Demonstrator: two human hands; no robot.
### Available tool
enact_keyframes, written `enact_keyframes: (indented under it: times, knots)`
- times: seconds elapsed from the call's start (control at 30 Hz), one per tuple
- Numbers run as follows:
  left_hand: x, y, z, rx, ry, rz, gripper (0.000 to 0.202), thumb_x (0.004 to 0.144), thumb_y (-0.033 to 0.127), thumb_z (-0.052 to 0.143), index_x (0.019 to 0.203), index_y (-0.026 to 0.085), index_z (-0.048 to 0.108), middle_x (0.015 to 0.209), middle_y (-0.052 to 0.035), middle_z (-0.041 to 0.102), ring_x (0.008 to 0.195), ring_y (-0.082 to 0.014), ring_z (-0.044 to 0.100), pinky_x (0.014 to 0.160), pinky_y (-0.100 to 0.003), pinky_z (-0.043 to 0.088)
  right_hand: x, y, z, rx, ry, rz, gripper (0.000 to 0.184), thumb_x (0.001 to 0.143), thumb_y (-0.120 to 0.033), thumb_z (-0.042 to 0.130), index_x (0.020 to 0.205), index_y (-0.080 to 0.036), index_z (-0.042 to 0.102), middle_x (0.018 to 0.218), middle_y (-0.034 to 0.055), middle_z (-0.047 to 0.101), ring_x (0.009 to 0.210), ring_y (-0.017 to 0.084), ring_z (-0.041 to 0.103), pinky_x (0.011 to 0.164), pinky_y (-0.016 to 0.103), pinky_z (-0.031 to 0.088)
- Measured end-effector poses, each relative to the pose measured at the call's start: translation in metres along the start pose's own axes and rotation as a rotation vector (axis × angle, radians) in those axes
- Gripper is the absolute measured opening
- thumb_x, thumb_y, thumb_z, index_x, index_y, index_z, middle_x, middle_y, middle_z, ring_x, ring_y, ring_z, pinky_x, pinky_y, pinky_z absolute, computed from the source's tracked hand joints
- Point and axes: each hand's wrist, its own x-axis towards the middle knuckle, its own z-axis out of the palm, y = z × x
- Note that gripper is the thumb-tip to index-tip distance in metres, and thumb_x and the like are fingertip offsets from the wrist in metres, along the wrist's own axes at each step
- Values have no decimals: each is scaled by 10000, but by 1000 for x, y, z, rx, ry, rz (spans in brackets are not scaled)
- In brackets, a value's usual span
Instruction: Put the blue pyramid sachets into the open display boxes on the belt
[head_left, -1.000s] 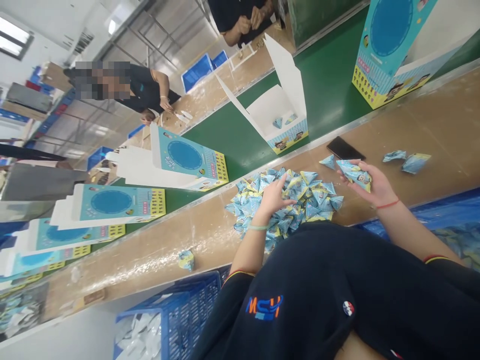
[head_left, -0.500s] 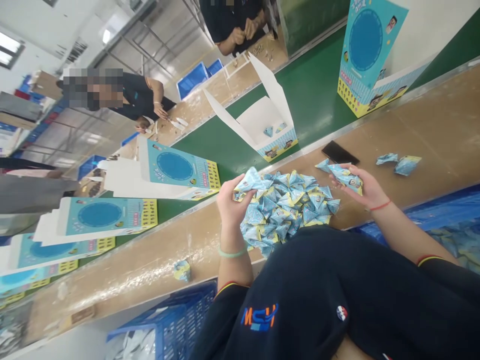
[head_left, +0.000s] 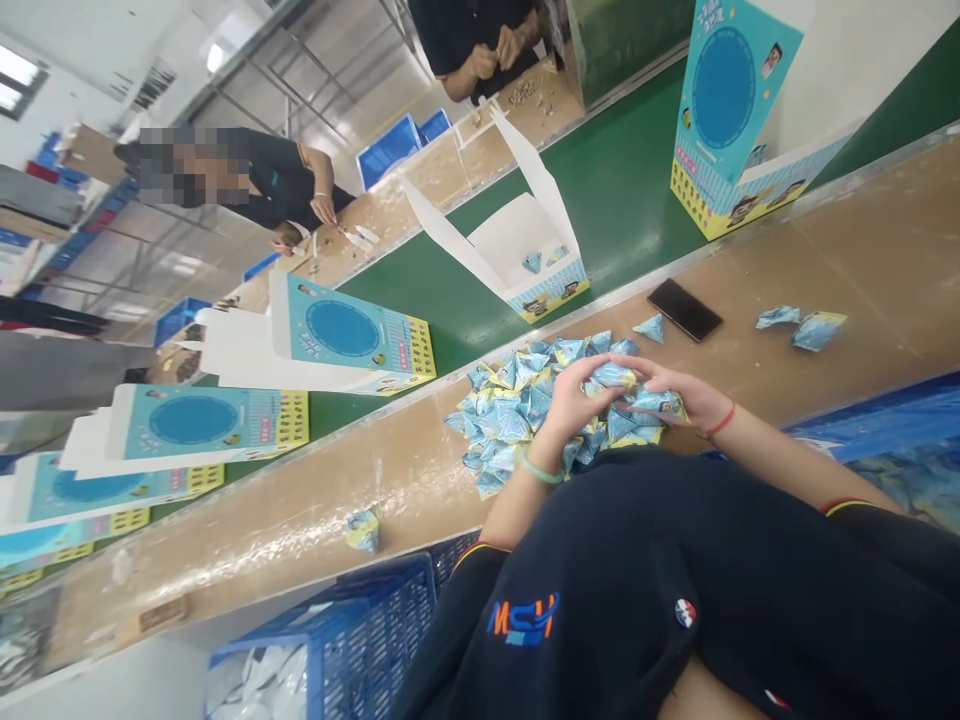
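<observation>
Several small pyramid-shaped foil packets, light blue and yellow, lie in a heap (head_left: 510,410) on the brown table in front of my body. My left hand (head_left: 574,400), with a pale green band at the wrist, is closed around one packet (head_left: 611,375) over the heap's right side. Close beside it, my right hand (head_left: 694,393), wearing a red string, grips another packet (head_left: 661,404). The fingertips of both hands meet or nearly meet; their exact contact is hidden. A single loose packet (head_left: 649,328) rests just beyond the hands.
A black phone (head_left: 684,309) and two packets (head_left: 819,330) lie to the right. On the green belt stand an open white box (head_left: 517,235) with packets inside and several printed boxes (head_left: 341,330). Blue crates (head_left: 375,620) flank my body. Two co-workers sit across the belt.
My left hand has moved right with its packet, and my right hand slightly left and down, so they now come together. The heap's left part has spread leftward.
</observation>
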Motion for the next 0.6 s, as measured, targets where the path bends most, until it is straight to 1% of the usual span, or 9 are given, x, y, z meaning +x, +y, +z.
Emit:
enact_keyframes:
  times: [0.1, 0.13, 0.17, 0.23, 0.27, 0.33, 0.47, 0.53, 0.6]
  knots:
    - [1, -16, -28, 54, 490, -94, 403, 996, 466, 566, 1318, 223, 587, 1207, -113, 724, 1151, -277, 691, 983, -486, 579, -7, -10, -4, 66, 103, -94, 432, 720, -268, 693, 1148, -320, 718, 1410, -16, 667, 1244, 255, 666, 1023, 420, 575]
    - [-1, -21, -39, 63, 584, -108, 405, 1013, 468, 528, 1342, 233, 559, 1217, -113, 715, 1175, -281, 680, 998, -510, 570, -9, -14, -8, 86, 149, -124, 339, 749, -320, 700, 1086, -301, 729, 1340, 0, 707, 1178, 251, 698, 1005, 420, 582]
    - [-3, -24, -50, 72, 613, -100, 404, 1013, 478, 524, 1340, 243, 554, 1213, -109, 713, 1182, -287, 676, 1005, -528, 564, -11, -17, -14, 96, 193, -144, 257, 778, -392, 707, 1007, -277, 731, 1211, 23, 758, 1061, 241, 735, 958, 413, 601]
    - [-11, -26, -66, 92, 580, -39, 398, 996, 522, 538, 1279, 246, 590, 1190, -107, 714, 1172, -302, 677, 1009, -553, 557, -13, -22, -27, 72, 257, -151, 333, 814, -574, 702, 843, -242, 694, 854, 37, 766, 759, 203, 728, 782, 375, 626]
    - [-15, -24, -70, 102, 578, -5, 402, 990, 542, 539, 1246, 239, 611, 1186, -111, 713, 1168, -309, 678, 1010, -559, 555, -12, -23, -33, 40, 276, -146, 430, 816, -664, 685, 786, -236, 664, 702, 24, 708, 640, 186, 681, 691, 352, 610]
    - [-21, -19, -70, 119, 559, 63, 429, 974, 573, 554, 1213, 227, 639, 1177, -120, 716, 1153, -318, 683, 1009, -556, 554, -8, -21, -42, -39, 293, -151, 576, 795, -806, 631, 724, -235, 610, 543, -6, 578, 522, 170, 594, 581, 325, 555]
    - [-26, -15, -54, 162, 367, 78, 450, 877, 512, 723, 1223, 231, 667, 1158, -110, 735, 1085, -305, 711, 977, -503, 579, 2, -19, -38, -147, 370, -206, 667, 728, -906, 595, 702, -240, 577, 533, -14, 533, 514, 167, 555, 552, 317, 512]
    - [-27, -20, -46, 207, 179, 70, 529, 846, 490, 765, 1291, 230, 646, 1240, -123, 711, 1152, -313, 689, 1016, -505, 560, 1, -27, -28, -230, 441, -244, 600, 688, -821, 720, 681, -236, 589, 575, -10, 559, 541, 156, 545, 556, 305, 502]
    - [-24, -29, -41, 255, -21, 69, 736, 763, 503, 842, 1395, 226, 587, 1377, -154, 641, 1281, -348, 619, 1083, -528, 516, -7, -44, -16, -302, 447, -311, 475, 678, -675, 811, 705, -238, 630, 649, 0, 606, 594, 159, 564, 588, 307, 510]
